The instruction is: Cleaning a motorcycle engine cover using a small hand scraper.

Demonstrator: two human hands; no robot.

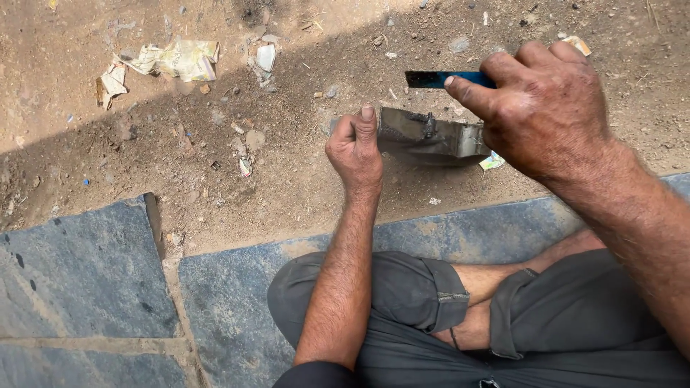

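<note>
Hands both busy: left hand (354,146) closed on left end of a bent metal plate (424,136), thumb up along its edge; right hand (535,100) gripping a dark blue flat blade (435,79), held just above plate's far side. Plate sits over dirt ground (287,179), centre-right, beyond grey stone slabs (86,273). Crumpled paper scraps (176,59) lie far left. Person sits cross-legged in grey trousers (402,302), near edge.

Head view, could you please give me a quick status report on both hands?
Left hand grips grey bent metal plate at its edge. Right hand holds dark blue flat blade above it. Paper scraps lie apart on dirt.
</note>
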